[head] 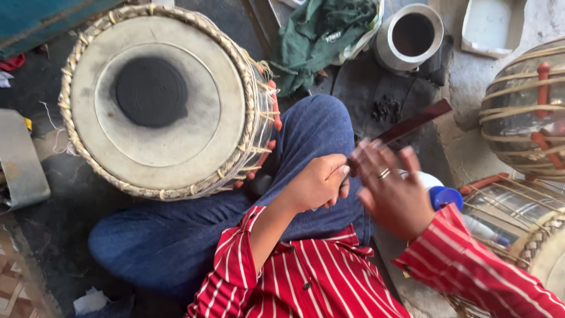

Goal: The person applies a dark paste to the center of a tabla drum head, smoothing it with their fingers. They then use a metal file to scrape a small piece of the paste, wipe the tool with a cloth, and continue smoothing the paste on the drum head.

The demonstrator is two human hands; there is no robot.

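Left hand (318, 182) closed in a fist around near end of dark flat strip (412, 123), over blue-trousered knee (312, 135). Right hand (391, 191) blurred, fingers spread, just beside strip; grip on it cannot be told. Strip angled far-right. Drum (156, 100) upright at left, skin with black centre patch. Metal pot (410, 35) far, green cloth (321, 35) beside.

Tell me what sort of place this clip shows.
Probably a drum maker's or repairer's floor workshop: a big laced drum stands by the knee, more drums sit alongside, and both hands work a dark strap.
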